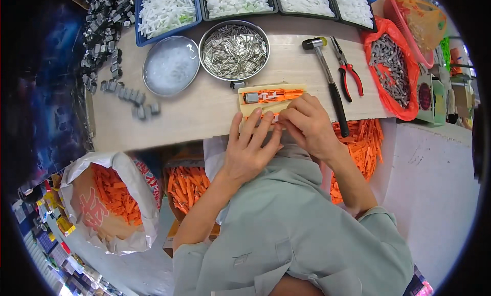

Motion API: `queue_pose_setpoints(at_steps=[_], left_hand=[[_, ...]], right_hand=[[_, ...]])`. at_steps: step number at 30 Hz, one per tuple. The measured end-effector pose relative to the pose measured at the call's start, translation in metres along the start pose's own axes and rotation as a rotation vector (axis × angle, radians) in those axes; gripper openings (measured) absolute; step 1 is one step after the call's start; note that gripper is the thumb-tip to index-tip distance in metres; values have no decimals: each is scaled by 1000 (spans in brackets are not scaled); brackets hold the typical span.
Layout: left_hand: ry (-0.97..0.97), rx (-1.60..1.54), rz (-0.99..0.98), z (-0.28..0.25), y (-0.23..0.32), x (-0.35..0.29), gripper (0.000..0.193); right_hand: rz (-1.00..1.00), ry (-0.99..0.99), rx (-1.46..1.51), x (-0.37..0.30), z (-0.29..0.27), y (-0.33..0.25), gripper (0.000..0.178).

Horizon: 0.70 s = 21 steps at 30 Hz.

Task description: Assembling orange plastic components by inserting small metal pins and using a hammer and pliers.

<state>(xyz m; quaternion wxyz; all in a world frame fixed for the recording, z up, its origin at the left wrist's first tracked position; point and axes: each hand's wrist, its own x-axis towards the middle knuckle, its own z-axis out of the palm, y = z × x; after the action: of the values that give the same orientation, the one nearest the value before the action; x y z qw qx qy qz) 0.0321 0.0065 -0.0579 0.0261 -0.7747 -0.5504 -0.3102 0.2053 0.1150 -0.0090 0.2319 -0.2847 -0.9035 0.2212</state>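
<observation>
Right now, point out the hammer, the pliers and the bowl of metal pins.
hammer (331, 86), head view, on its black handle.
pliers (350, 75), head view, on the red grips.
bowl of metal pins (235, 51), head view, on the pile of pins.

left arm: bare forearm comes in from lower left, angled up and to the right, elbow bent, short grey-green sleeve at the upper arm
left hand (250, 147): palm down, fingers (254, 123) spread and stretched out toward the far side, tips lying flat
right arm: bare forearm comes in from lower right, angled up and to the left, elbow bent near the torso
right hand (307, 123): back of hand up, knuckles raised, fingers curled down and inward to the left, tips pinched together
hands: side by side, touching at the fingertips, right slightly farther than left
</observation>
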Motion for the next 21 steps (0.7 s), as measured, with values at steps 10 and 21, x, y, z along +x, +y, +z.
queue_pose_setpoints(at_steps=[10,21], left_hand=[[-44,-16,13,3,-2,12,30],[112,-53,184,-1,-26,22,28]], right_hand=[[52,-74,229,7,-10,8,19],[581,441,-747,-71,-168,229,32]])
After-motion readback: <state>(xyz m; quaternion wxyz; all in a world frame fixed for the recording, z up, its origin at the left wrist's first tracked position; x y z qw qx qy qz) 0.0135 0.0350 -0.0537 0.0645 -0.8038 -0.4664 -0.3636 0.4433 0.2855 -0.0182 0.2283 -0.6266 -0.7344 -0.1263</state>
